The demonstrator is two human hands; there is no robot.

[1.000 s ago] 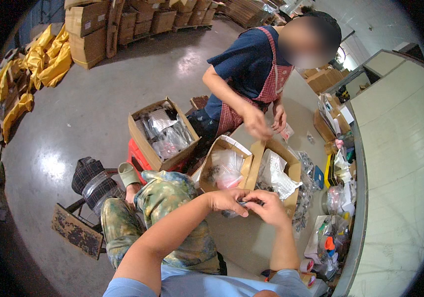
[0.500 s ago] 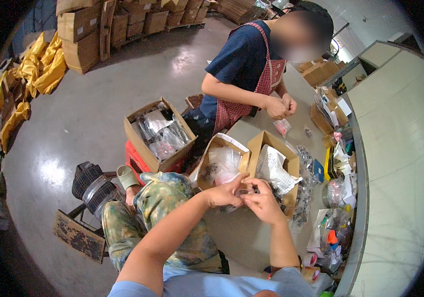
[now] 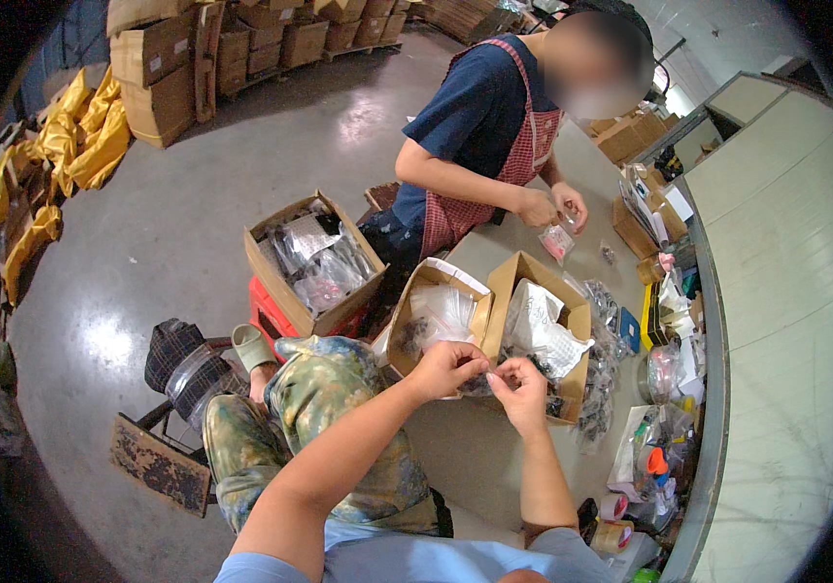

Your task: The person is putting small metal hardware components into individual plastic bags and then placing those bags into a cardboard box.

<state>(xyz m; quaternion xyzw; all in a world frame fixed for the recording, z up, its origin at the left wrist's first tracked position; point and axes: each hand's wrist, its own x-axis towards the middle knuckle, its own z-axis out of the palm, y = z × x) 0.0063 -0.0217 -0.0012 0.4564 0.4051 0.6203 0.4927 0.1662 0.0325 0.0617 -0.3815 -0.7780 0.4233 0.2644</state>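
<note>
My left hand (image 3: 451, 369) and my right hand (image 3: 521, 396) meet over the near edges of two open cardboard boxes. Fingers and thumbs are pinched together on both. Between and just below the fingertips hangs what looks like a small clear plastic bag (image 3: 476, 385); its contents are hard to make out. The left box (image 3: 401, 342) holds clear plastic bags (image 3: 443, 313) and dark small pieces. In the right box (image 3: 506, 277), crumpled white packaging (image 3: 537, 325) lies over more dark items.
Across the table (image 3: 494, 466), a co-worker (image 3: 479, 126) in a checked apron handles a small clear bag with pink contents (image 3: 557, 243). Clear packets (image 3: 599, 389) line the right box. Tape rolls (image 3: 612, 536) and clutter fill the right edge. Another filled carton (image 3: 363, 287) stands left.
My hands have drawn closer at the fingertips, and both now pinch with fingers bent in. The co-worker's hands have moved apart above the pink-filled bag.
</note>
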